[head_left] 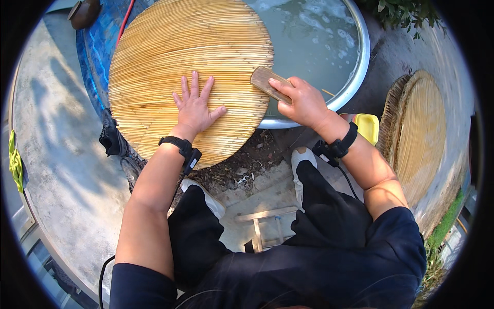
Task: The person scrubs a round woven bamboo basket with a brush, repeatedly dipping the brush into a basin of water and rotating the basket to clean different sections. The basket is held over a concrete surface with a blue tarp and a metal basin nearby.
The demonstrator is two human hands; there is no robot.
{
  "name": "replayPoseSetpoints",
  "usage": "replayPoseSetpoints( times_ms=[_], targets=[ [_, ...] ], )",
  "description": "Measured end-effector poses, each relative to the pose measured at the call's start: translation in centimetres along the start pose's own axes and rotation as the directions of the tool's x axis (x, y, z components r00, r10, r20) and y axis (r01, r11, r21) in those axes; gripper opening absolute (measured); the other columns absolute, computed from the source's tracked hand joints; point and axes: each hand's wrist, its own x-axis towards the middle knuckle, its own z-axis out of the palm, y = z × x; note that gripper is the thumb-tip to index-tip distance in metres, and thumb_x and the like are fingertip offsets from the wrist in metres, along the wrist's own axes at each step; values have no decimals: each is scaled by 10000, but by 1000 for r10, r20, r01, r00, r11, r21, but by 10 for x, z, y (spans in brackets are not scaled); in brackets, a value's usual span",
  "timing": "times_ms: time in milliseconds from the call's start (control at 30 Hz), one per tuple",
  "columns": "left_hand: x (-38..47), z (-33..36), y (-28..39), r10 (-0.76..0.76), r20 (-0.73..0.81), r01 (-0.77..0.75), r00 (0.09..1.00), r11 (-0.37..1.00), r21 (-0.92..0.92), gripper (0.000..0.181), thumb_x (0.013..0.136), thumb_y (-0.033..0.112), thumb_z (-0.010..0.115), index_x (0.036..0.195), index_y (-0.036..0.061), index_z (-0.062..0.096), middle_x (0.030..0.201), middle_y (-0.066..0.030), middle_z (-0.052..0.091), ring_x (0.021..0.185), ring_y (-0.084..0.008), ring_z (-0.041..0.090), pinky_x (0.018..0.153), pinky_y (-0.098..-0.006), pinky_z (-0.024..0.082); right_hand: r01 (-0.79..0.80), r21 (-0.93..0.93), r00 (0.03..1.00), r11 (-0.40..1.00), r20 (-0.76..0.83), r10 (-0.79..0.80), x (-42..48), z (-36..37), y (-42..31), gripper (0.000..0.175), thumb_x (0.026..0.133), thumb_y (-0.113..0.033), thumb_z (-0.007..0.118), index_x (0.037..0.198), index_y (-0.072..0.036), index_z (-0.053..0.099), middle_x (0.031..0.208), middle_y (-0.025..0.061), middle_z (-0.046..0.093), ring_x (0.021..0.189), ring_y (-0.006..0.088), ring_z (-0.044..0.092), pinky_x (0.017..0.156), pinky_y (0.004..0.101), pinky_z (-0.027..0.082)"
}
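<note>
A large round mat of thin reed or bamboo strips [185, 46] lies partly over a wide metal-rimmed basin [366, 58] of cloudy, soapy water. My left hand [197, 110] rests flat on the lower middle of the mat, fingers spread, holding nothing. In my right hand [305, 101] is a wooden-backed brush or block [271, 84], gripped at its lower right end. Its far end is at the mat's right edge; its underside is hidden, so I cannot tell whether it touches the mat.
More round mats [420, 135] lean at the right, near a yellow plastic container [367, 127]. Dark shoes [110, 135] lie left of the mat, beside a blue sheet [90, 58] with a brown pot [85, 13] at the top left. A wooden stool [257, 231] is between my legs.
</note>
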Motion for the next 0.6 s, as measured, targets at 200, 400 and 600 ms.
replayPoseSetpoints(
  times_ms=[200, 400, 600],
  targets=[
    [-1, 2, -1, -19, 14, 19, 1000, 1000, 24, 983, 760, 797, 598, 1586, 359, 294, 1694, -139, 58, 1542, -440, -27, 1144, -740, 44, -3, -112, 1000, 994, 3, 3, -20, -18, 11, 526, 763, -182, 666, 1284, -252, 684, 999, 126, 616, 925, 334, 644, 797, 435, 560],
    [-5, 2, -1, -8, -78, 9, 997, 1000, 17, 967, 768, 778, 593, 1581, 334, 318, 1690, -148, 85, 1545, -423, -21, 1155, -722, 45, 45, -15, 980, 999, -195, -47, -4, -13, -9, 541, 760, -181, 669, 1299, -231, 677, 964, 125, 618, 872, 328, 645, 778, 422, 560],
    [-6, 11, -5, 11, -132, -2, 991, 998, 70, 907, 804, 792, 541, 1572, 360, 328, 1688, -135, 109, 1545, -423, 14, 1155, -723, 74, -60, -81, 998, 995, 27, 63, -9, -15, -11, 551, 776, -161, 656, 1325, -203, 663, 959, 123, 616, 875, 322, 648, 794, 402, 546]
  ],
)
